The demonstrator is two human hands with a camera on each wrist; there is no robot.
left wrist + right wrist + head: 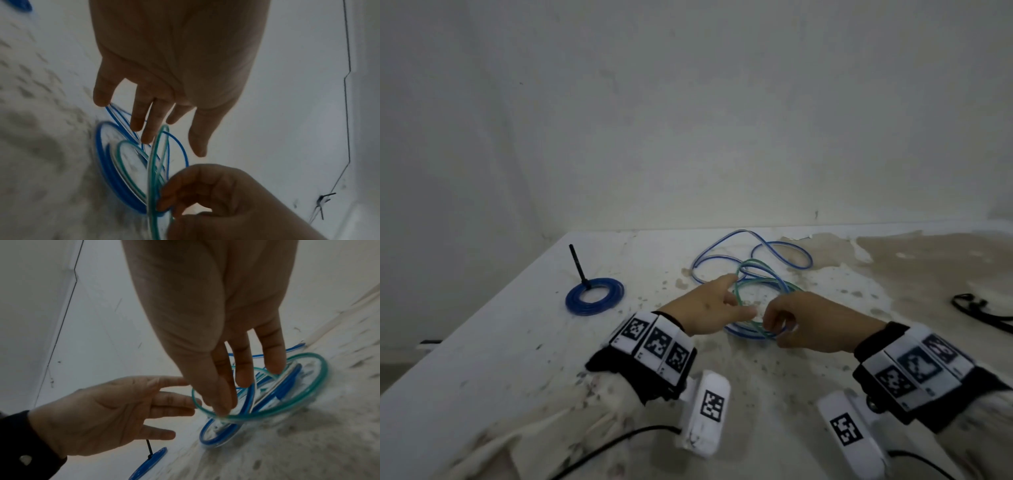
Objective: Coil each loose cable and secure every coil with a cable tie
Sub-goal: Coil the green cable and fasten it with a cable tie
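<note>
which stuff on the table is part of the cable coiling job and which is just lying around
Job: green cable pinched by right hand, left hand open beside it; loose blue cable; tied blue coil with black cable tie.

Lying about: black cord, purpose unclear.

The table (524, 342) had a matt white coat, worn and flaked into rough beige patches. The loose cable (756, 255) looked like smooth, glossy plastic, translucent with blue and green tints. The blue coil (594, 296) shone likewise, bound by a dull black plastic tie (578, 262). The wall (688, 120) was matt, scuffed white.
</note>
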